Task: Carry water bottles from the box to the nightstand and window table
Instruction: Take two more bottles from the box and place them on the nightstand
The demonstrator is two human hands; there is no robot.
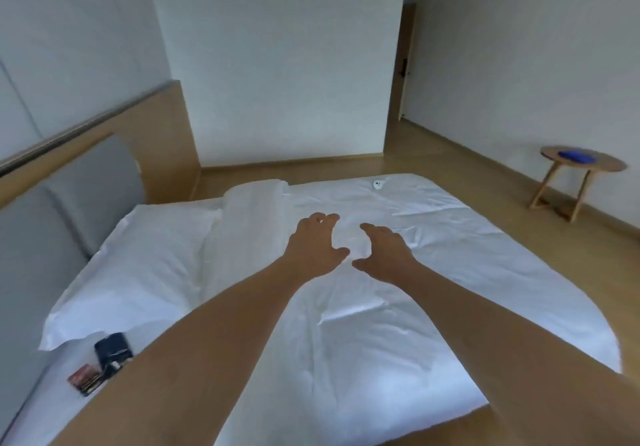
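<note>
A: Where are the water bottles and the box?

B: Neither shows in this view. I see a bed (pixel 398 272) with white sheets, and both arms stretched out over it.

A: And the hands?

B: The left hand (pixel 317 243) and the right hand (pixel 384 249) hover close together above the sheet, palms down. Fingers on both are spread and loosely curved, with nothing between them.

A: How will a bottle handle, once found?

B: My guess only: a full plastic bottle is fairly heavy for its size, smooth, and gives a little when squeezed. Wrapping the fingers round the middle of the body seems safest; the cap end is narrow and would let it swing.

A: What else is around?

B: A pillow (pixel 138 265) lies at the left by the grey headboard (pixel 52 223). Near the bed's front-left corner sit a dark pouch (pixel 112 348) and a small reddish packet (pixel 85 378). A small white object (pixel 378 184) lies at the far edge. A round wooden side table (pixel 585 168) with something blue (pixel 576 157) on it stands by the right wall, well apart from the bed.

A: Anything in the way?

B: The bed itself; reaching that table probably means walking round it.
</note>
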